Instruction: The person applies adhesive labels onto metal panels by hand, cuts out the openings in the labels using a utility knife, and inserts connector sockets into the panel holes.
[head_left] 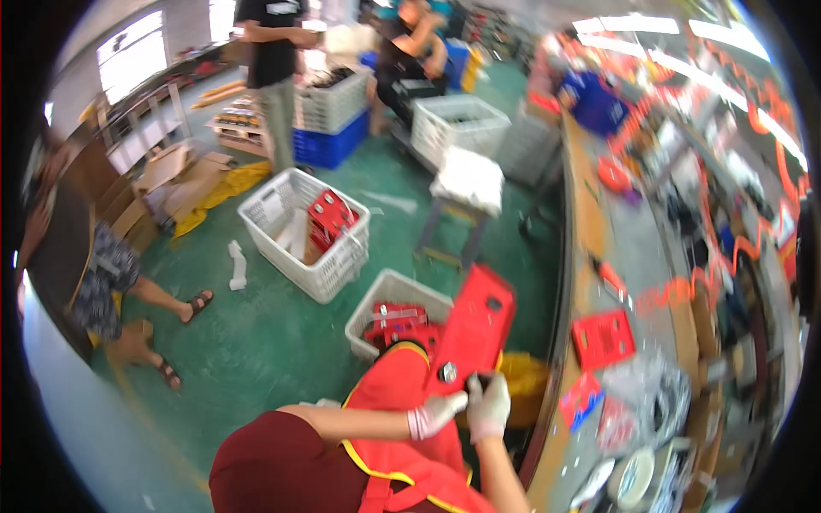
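Note:
A flat red panel [481,316] with a dark hole near its far end stands tilted up before me, its lower end at my hands. My left hand [438,415], in a pale glove, is closed at that lower edge. Beside it, my right hand [489,409], also gloved, grips the same end. Something small and dark shows between the fingers; its kind is unclear. A round metal part [447,372] sits on the panel near my left hand. Just beyond, a white crate [355,329] holds more red parts [398,318].
A workbench [590,291] along my right carries another red panel [604,339], a tool [609,278] on a coiled orange hose and plastic bags [654,393]. Ahead stand a second white crate [286,261] and a stool [466,184]. Other people are at the back and left.

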